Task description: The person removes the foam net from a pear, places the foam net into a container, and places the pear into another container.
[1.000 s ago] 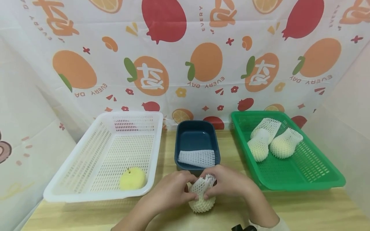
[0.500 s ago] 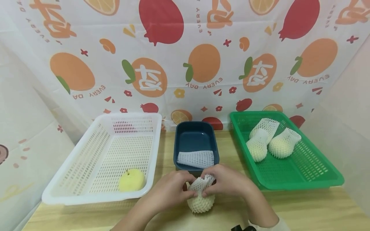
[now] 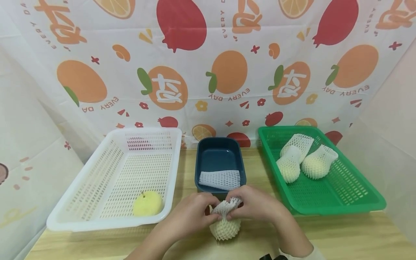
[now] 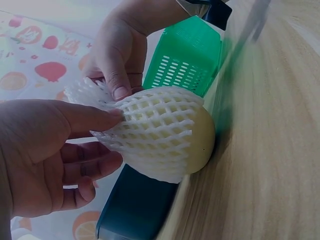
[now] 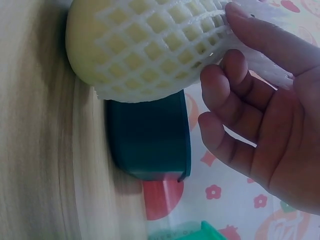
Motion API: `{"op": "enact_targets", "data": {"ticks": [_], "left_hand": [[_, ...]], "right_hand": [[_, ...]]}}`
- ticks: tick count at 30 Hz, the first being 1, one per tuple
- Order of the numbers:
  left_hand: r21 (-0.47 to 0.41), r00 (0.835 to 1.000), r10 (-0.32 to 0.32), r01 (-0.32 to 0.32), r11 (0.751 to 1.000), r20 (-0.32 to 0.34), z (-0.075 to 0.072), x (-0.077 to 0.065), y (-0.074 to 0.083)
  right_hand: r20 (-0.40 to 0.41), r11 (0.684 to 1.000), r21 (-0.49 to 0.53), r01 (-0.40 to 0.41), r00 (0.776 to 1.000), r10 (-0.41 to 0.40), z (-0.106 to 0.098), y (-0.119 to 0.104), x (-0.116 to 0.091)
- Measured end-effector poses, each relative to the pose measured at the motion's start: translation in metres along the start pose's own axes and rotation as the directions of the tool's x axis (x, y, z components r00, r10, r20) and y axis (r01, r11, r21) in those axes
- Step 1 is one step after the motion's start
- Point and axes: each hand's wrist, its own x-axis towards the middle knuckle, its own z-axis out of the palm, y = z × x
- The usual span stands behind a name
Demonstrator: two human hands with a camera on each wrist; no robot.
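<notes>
A round yellow fruit, like an apple, stands on the table in a white foam fruit net (image 3: 225, 229). My left hand (image 3: 195, 213) pinches one side of the net's loose upper end between thumb and fingers. On the other side, my right hand (image 3: 257, 204) pinches the same end. Both thumbs press the net into a narrow neck above the fruit. The left wrist view shows the fruit's bare yellow bottom (image 4: 204, 142) poking out of the net, low against the wood. Part of the net's top is hidden behind the fingers.
A white basket (image 3: 112, 225) on the left holds one bare yellow fruit (image 3: 147, 203). Behind my hands, a dark blue bin (image 3: 218, 159) contains flat foam netting (image 3: 219, 179). The green basket (image 3: 331, 208) on the right holds several netted fruits (image 3: 316, 166).
My thumbs have come slightly closer together, and the net's neck above the fruit has narrowed. Both hands keep their hold. The head view has shifted slightly.
</notes>
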Motion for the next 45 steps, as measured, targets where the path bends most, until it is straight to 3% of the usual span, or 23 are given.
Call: {"op": "enact_targets", "data": {"ticks": [27,45], "left_hand": [[0.01,0.999,0.023,-0.023,1.0,-0.041,0.0006,-0.0013,-0.0002],[0.038,0.989,0.058,-0.053,0.998,-0.137,0.0028,0.0001,-0.0003]], "right_hand": [[-0.078,0.998,-0.008,0.055,0.995,-0.056,0.004,0.0011,-0.0018],[-0.107,0.993,0.031,0.111,0.988,-0.107,0.0045,0.0013,-0.0012]]}}
